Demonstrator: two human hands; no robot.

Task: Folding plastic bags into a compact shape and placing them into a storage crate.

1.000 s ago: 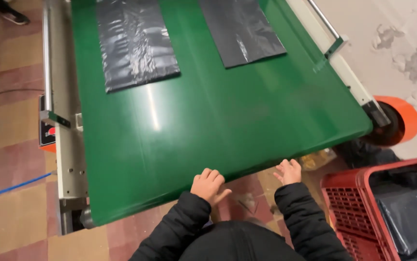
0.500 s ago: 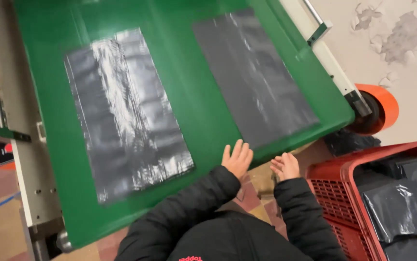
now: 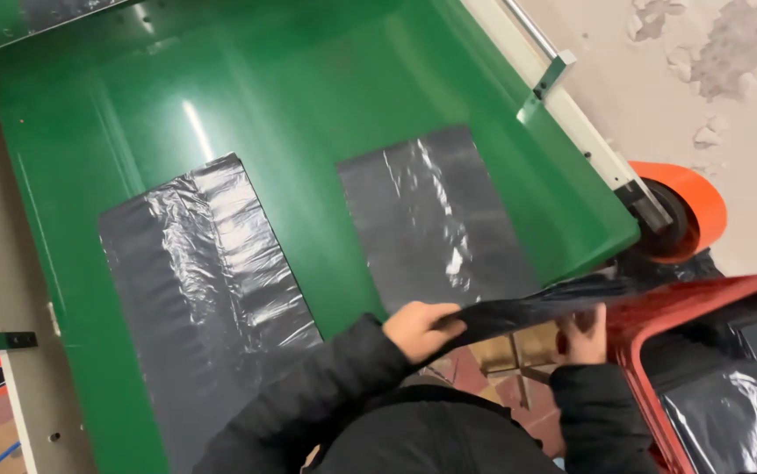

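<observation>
Two flat black plastic bags lie on a green conveyor belt [image 3: 291, 105]. The left bag [image 3: 212, 298] lies flat and reaches the belt's near end. The right bag [image 3: 440, 219] hangs over the belt's near edge, and both hands grip its front edge. My left hand [image 3: 418, 326] pinches the bag's near left corner. My right hand [image 3: 582, 335] holds the same edge further right, partly hidden under the lifted plastic. Both arms wear black sleeves.
A red plastic crate [image 3: 703, 351] holding black bags stands at the right. An orange roller [image 3: 681, 211] sits at the belt's right corner, beside a pale metal side rail [image 3: 563, 96]. A grey frame [image 3: 18, 351] runs along the left. Tiled floor shows below.
Both bags travelled down the belt toward me. My hands went from resting open at the belt's edge to gripping the right bag's front edge and lifting it off the end.
</observation>
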